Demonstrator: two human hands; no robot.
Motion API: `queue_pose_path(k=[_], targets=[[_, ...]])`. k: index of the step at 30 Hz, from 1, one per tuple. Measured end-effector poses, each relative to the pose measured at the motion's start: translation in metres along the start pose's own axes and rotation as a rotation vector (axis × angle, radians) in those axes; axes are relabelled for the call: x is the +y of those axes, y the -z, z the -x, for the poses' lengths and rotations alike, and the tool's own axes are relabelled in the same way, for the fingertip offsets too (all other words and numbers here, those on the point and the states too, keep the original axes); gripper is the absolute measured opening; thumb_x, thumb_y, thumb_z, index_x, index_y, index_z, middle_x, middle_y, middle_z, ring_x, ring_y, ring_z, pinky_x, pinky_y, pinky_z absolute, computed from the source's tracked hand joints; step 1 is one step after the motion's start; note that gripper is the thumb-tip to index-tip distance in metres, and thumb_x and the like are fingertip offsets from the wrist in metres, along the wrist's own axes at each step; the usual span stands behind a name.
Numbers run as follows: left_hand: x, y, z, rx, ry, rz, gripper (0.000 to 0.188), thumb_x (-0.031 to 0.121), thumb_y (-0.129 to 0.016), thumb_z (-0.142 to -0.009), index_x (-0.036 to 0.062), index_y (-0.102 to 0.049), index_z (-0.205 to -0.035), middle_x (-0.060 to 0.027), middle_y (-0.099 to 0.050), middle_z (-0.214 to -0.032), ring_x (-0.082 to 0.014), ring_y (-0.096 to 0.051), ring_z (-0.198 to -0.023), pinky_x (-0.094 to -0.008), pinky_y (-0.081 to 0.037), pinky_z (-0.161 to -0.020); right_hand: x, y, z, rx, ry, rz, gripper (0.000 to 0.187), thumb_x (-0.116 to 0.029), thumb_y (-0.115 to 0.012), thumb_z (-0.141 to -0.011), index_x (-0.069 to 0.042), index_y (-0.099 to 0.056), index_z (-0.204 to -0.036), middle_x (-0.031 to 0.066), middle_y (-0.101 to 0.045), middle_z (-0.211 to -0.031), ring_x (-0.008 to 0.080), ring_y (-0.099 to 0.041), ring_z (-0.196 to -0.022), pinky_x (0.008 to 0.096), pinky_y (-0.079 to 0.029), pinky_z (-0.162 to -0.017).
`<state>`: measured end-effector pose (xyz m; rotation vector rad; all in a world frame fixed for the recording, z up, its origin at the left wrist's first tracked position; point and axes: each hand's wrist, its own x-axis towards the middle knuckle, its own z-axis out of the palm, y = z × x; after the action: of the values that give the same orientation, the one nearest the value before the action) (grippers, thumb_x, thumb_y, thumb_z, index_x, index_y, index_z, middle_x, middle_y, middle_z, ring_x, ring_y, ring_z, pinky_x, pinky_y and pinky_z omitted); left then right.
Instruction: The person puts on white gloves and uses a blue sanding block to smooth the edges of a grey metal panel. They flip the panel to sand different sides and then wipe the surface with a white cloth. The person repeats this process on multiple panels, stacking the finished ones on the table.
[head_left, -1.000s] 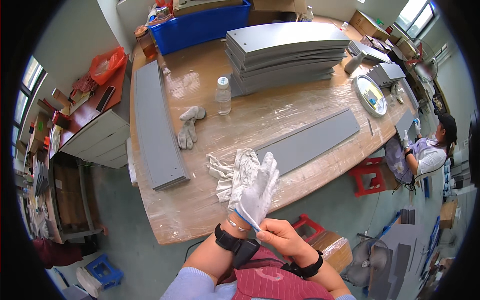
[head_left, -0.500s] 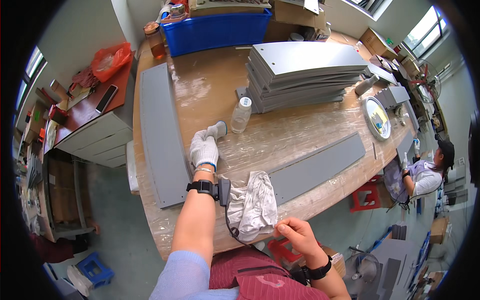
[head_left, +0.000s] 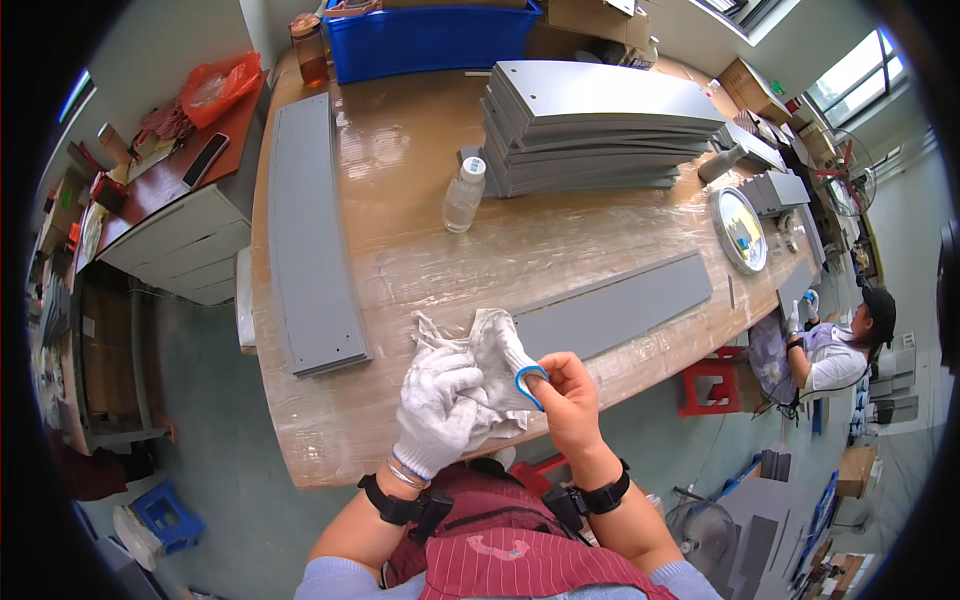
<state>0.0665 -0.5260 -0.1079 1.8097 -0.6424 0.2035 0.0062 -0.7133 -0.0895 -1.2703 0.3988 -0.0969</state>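
Observation:
My left hand (head_left: 440, 400) wears a white knitted glove, with its fingers curled against a second white glove (head_left: 500, 352). That loose glove has a blue-edged cuff facing right. My bare right hand (head_left: 568, 405) pinches this cuff, with the thumb at its opening. Behind and beneath both hands lies a crumpled white cloth (head_left: 492, 428) at the near table edge, partly hidden by them. A grey panel (head_left: 620, 305) lies just beyond my right hand. Farther off stands a clear bottle with a white cap (head_left: 464, 200).
A long grey panel (head_left: 312, 240) lies along the left of the film-covered table (head_left: 400, 270). Stacked grey panels (head_left: 600, 130) and a blue bin (head_left: 430, 42) stand farther back. A round white-rimmed tub (head_left: 740, 232) sits at right, near a seated co-worker (head_left: 835, 350).
My left hand has drawn back toward me from near the bottle, bringing the loose glove. My right hand has risen and now grips its cuff. The view has shifted slightly.

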Motion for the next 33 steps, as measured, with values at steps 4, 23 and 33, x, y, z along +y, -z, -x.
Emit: queue_pose_path(k=[4,23,33], targets=[[0.056,-0.013,0.015,-0.002,0.338,0.210,0.024,0.020,-0.078,-0.077,0.0044,-0.069,-0.092,-0.0112,-0.065,-0.084,-0.0294,-0.062,-0.079,-0.0394,-0.050,-0.074,-0.003,0.012,0.029,0.001,0.343,0.266,0.019,0.007,-0.070,-0.087,-0.003,-0.060,-0.100,0.0038,-0.065,-0.087,0.0081,-0.060,-0.077,0.0248,-0.050,-0.067],[0.159,-0.154,0.057,-0.263,0.637,0.472,0.016,0.014,-0.069,-0.091,0.0018,-0.073,-0.100,-0.0081,-0.074,-0.085,-0.0105,-0.069,-0.076,-0.0278,-0.056,-0.068,-0.064,0.146,0.148,0.003,0.851,1.191,0.030,-0.014,-0.075,-0.072,-0.009,-0.067,-0.100,0.0054,-0.065,-0.095,0.0246,-0.063,-0.095,0.0386,-0.045,-0.086],[0.162,-0.164,0.043,-0.573,0.497,-0.099,0.025,0.028,-0.066,-0.079,0.0058,-0.076,-0.089,-0.0110,-0.074,-0.080,-0.0196,-0.071,-0.070,-0.0337,-0.056,-0.069,-0.056,0.158,0.169,-0.619,1.041,1.414,0.011,-0.018,-0.063,-0.075,-0.008,-0.061,-0.071,0.0064,-0.062,-0.075,0.0231,-0.063,-0.079,0.0343,-0.048,-0.078]])
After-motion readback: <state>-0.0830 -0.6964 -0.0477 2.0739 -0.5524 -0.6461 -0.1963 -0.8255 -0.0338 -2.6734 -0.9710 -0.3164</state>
